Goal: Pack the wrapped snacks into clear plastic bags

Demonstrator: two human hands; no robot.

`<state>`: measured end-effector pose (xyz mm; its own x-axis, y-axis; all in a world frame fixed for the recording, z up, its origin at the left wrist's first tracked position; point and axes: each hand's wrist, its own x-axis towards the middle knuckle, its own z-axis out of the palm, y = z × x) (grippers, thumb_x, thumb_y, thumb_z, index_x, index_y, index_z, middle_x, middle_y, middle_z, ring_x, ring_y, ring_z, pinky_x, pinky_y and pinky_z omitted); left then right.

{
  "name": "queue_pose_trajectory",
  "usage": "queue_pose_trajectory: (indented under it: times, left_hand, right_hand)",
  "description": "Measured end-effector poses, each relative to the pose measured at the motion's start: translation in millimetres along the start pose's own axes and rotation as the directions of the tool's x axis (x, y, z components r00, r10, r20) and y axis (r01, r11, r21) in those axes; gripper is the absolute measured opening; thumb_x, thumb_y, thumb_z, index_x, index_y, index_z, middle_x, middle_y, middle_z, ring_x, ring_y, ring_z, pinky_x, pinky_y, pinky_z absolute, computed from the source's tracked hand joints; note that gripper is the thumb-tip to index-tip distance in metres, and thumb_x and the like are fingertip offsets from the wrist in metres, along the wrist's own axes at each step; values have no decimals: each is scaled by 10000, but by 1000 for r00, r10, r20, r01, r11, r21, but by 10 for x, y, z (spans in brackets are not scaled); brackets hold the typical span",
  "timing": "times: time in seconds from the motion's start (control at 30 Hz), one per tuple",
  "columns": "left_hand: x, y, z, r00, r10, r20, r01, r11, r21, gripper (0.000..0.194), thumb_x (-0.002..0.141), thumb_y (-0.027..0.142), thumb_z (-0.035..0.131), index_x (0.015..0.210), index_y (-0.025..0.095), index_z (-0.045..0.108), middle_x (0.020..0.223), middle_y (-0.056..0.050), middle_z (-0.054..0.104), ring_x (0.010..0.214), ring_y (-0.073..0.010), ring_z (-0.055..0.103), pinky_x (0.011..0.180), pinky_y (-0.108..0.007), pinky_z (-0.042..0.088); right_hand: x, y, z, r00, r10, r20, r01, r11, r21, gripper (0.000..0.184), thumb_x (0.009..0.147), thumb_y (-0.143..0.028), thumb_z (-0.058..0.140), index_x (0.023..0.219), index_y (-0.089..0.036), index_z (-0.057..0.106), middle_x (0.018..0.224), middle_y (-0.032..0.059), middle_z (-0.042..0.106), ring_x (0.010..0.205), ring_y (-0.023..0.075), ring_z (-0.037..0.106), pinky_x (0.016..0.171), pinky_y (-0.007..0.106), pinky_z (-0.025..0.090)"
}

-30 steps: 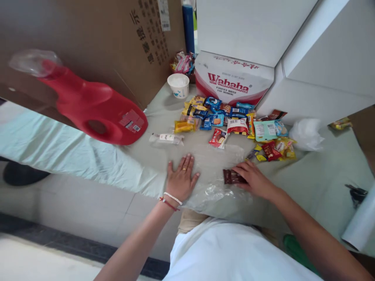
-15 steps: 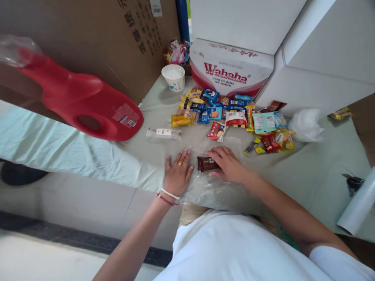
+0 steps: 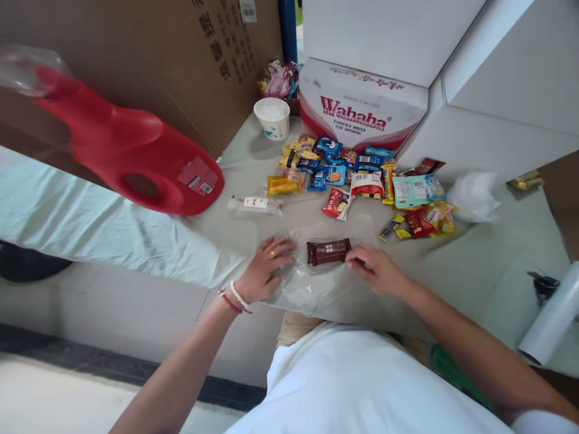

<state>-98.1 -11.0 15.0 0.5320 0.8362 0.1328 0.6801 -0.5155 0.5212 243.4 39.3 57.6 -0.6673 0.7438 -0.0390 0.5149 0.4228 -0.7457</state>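
Fingers curled, my right hand sits at the three o'clock end of the brown packets; I cannot tell whether it pinches them. A second on, they lie farther left, uncovered on clear film, seemingly placed. At nine o'clock, my left hand, flat earlier, bends, thumb apart.

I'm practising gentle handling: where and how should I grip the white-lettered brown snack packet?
Probably across its middle, pinching the long edges from above: the brown snack packet lies flat, longer than wide, its lettering facing up. The right hand seems well placed, fingertips by the packet's right end.
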Motion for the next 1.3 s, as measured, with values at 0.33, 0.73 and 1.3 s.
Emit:
queue_pose_trajectory:
  times: [0.33,0.73,1.3]
  left_hand:
    - [-86,299,271,964,-48,-261,94,982,167,317,883,546,637,1049,300,750,1510,-55,557,1565,-341,198,1256,-630,54]
    - [419,249,373,605,-579,-546,668,743,-48,237,829,343,669,1012,193,660,1293,-179,579,1360,-385,440,1127,-589,354]
    - [642,107,205,579,-747,-328,781,624,-42,116,826,320,605,869,230,664,768,-80,680,959,-340,605,857,-470,435]
  right_hand:
    - [752,96,-251,924,308,229,-324,945,39,215,934,-349,548,921,-169,665,671,-17,604,609,121,506,597,233,341]
    - [792,397,-701,895,440,-79,-437,827,-353,191,911,-268,559,961,-170,715,810,67,688,721,178,603,675,273,435]
    - [1388,-381,-216,960,-54,274,217,764,-608,199,994,-239,529,1068,-179,703,1093,113,656,919,226,593,773,330,431]
